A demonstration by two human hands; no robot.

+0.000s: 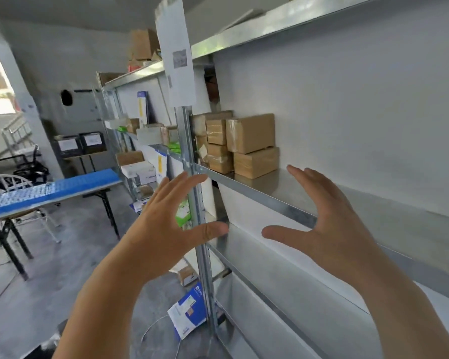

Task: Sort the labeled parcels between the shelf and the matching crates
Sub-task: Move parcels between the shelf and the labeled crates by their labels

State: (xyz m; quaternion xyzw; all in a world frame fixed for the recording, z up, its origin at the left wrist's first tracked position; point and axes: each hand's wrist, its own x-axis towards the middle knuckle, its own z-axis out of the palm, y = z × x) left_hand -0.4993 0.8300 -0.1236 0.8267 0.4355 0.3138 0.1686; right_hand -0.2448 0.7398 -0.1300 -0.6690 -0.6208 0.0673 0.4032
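1. The left hand (163,226) and the right hand (329,226) are both raised in front of the metal shelf (347,203). Their fingers are spread and straight, the thumbs point toward each other, and neither hand holds anything.
2. The brown parcels (249,145) stand in a stack on the shelf board, near its left end, beyond the right fingertips and apart from them. Their labels cannot be read; the parcels at the back are partly hidden by the front ones.
3. The upright post (192,161) covers the left side of the stack, and a paper sheet (178,53) on it is too blurred to read.
4. Two dark crates (79,143) with white labels stand far left on a table; the writing is too small to read.
5. A blue and white package (188,310) lies on the floor, partly behind the post.
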